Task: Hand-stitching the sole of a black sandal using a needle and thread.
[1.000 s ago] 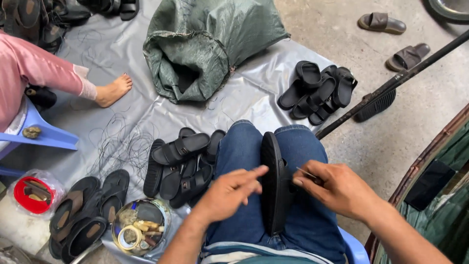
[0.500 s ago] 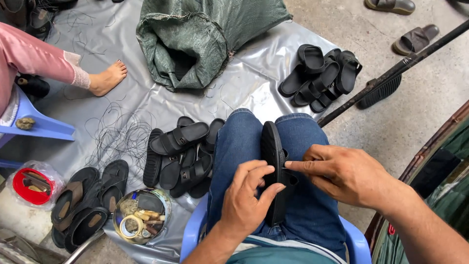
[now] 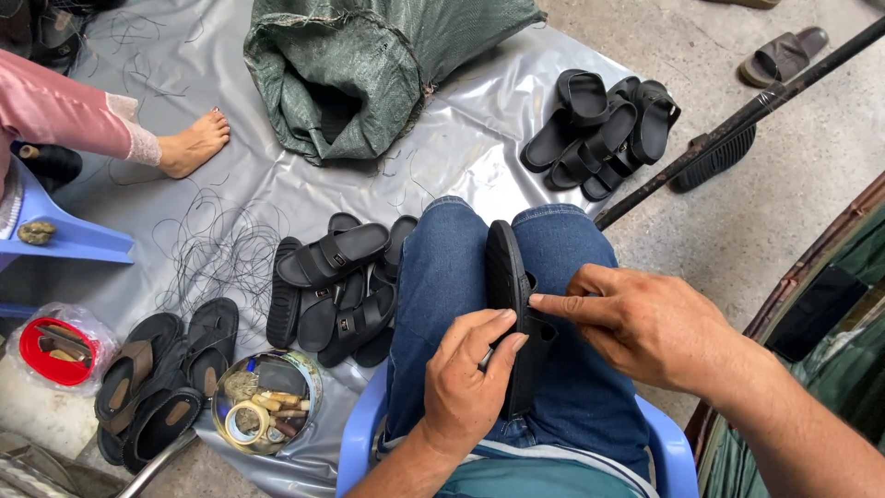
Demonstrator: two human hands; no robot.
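Black sandal [image 3: 509, 314]: stood on edge between the knees, steadied for work. Left hand [image 3: 466, 383] clamped on its sole; right hand [image 3: 645, 323] pinching the strap. Beyond: loose sandal heap [image 3: 336, 286], green sack [image 3: 369, 65], sorted pile [image 3: 604, 124] on grey sheet [image 3: 461, 148].

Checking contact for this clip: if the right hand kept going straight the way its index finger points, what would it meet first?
The right hand points leftward; its index fingertip already sits at the black sandal held on edge between the knees. Past that lies the left hand, though depth is hard to judge.
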